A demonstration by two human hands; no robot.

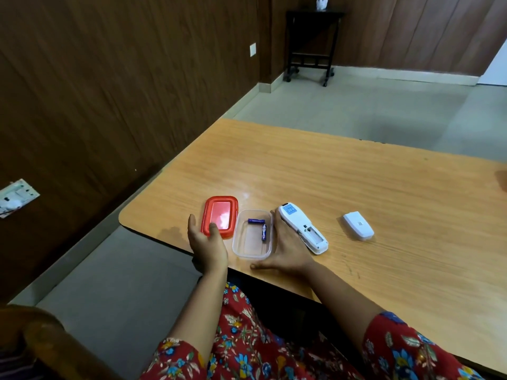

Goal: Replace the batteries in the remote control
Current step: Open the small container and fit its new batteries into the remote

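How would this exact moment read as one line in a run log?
remote: face down, bay open, empty | cover: off, apart | two batteries in clear box | red lid beside | both hands empty

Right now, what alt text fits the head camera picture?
A white remote lies face-down, battery bay open and empty, beside a clear tub holding two blue batteries. Both empty hands rest by the tub.

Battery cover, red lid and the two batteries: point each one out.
battery cover point(358, 225), head view, middle of its white top face
red lid point(219, 215), head view, centre of its recessed panel
batteries point(255, 221), head view, body of the farther one in the clear container
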